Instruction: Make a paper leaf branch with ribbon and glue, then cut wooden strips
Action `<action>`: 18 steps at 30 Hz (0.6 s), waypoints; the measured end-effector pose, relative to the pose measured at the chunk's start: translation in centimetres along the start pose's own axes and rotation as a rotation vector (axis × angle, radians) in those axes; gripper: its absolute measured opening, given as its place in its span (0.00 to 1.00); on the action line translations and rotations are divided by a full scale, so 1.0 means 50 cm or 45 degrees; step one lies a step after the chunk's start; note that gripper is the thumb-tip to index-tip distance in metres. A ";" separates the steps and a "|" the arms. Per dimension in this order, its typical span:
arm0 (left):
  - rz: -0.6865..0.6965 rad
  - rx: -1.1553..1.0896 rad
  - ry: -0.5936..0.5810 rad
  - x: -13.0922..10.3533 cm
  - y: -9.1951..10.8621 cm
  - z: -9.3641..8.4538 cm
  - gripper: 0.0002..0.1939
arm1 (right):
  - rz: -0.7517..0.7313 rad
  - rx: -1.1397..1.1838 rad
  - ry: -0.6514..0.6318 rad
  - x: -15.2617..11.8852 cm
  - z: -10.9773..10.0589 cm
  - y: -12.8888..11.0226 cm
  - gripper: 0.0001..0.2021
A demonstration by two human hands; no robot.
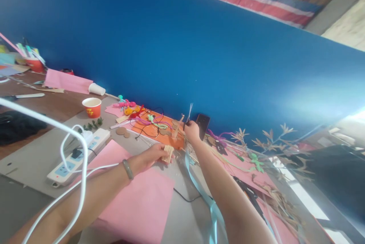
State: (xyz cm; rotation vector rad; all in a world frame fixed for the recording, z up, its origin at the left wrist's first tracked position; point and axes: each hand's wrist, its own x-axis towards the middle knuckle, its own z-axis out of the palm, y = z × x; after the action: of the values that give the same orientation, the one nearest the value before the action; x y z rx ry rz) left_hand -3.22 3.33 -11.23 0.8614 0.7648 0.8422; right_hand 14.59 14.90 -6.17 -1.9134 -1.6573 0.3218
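My left hand [154, 155], with a bracelet at its wrist, grips a small pale wooden piece [167, 154] above the edge of a pink sheet [142, 202]. Farther forward, my right hand [191, 129] is closed round the handles of scissors [190, 111], whose blades point up toward the blue wall. A dark phone [202, 125] leans just right of that hand. Below it a light blue ribbon [196, 183] runs down toward the table's near edge. Brown strips and round brown discs [122, 131] lie on and near an orange sheet [139, 126].
A white power strip [80, 156] and a white cable [85, 160] are at the left, with a red paper cup [92, 109] behind. Dried twigs [270, 141], pink sheets and green pipe cleaners [256, 162] spread on the right. The blue wall [171, 46] stands behind.
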 end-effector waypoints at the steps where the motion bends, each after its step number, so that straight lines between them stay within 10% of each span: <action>1: 0.003 -0.029 0.022 0.007 -0.004 -0.003 0.17 | -0.017 0.030 0.006 0.002 -0.006 -0.006 0.15; 18: 0.462 0.038 0.039 0.026 -0.032 -0.015 0.18 | -0.136 0.654 -0.243 -0.248 -0.035 0.012 0.16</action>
State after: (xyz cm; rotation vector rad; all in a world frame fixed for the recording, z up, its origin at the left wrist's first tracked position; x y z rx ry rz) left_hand -2.78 4.05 -13.27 1.0333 0.6576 1.1690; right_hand 13.56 2.45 -7.45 -1.4407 -1.5920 0.8205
